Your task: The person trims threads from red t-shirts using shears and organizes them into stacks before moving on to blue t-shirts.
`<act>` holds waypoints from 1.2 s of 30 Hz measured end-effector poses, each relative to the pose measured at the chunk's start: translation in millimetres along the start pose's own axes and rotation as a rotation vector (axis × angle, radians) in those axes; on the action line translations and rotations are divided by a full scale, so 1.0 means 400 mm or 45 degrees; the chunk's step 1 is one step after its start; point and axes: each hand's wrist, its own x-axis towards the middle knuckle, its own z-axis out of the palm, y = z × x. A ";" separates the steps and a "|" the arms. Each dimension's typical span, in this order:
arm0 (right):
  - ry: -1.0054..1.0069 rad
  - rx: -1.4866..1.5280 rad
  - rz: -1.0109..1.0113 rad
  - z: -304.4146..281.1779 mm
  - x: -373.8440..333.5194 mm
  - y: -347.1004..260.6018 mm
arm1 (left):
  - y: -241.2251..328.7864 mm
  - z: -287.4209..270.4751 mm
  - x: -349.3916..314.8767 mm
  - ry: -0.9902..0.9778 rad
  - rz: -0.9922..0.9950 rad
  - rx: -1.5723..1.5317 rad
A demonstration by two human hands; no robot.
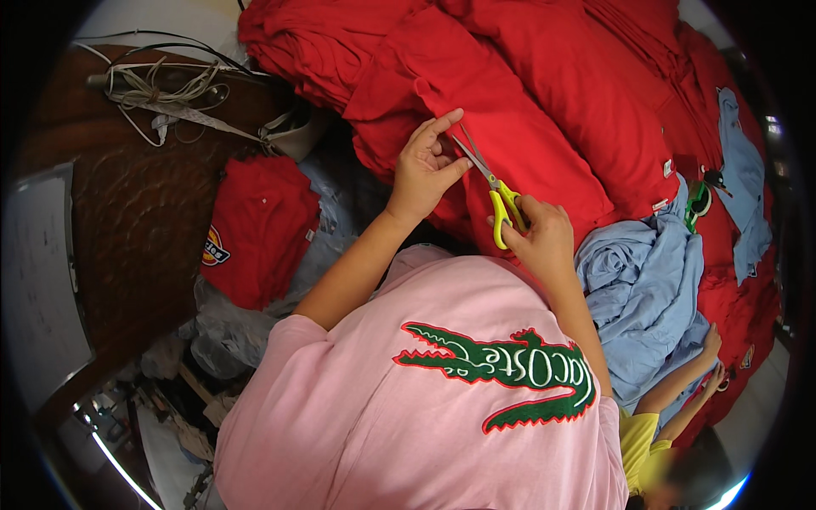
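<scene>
while left hand [425, 166] fingers pinch red garment [518, 127], right hand [537, 234] fingers grip yellow-handled scissors [493, 183].

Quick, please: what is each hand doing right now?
Left hand: pinching the red garment.
Right hand: closed on yellow-handled scissors.

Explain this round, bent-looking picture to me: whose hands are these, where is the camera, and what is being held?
The one picture comes from a wide fisheye camera worn on a person's head, looking down, so straight edges curve. No machine here: two bare hands. The right hand holds yellow-handled scissors, blades pointing at a red garment that the left hand pinches. Red clothes are piled all around, with light blue garments on the right and a folded red shirt on the left. The pink shirt is the wearer's own. Another person's hands show at lower right.
</scene>
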 end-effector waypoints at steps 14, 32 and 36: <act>-0.086 0.265 0.184 0.001 0.014 -0.001 | 0.010 -0.013 0.030 0.075 0.000 0.115; -0.010 0.009 0.018 -0.016 0.069 -0.007 | 0.014 -0.020 0.050 -0.034 -0.030 0.017; 0.021 0.139 0.049 -0.002 0.060 0.008 | 0.015 -0.016 0.051 0.008 0.010 0.021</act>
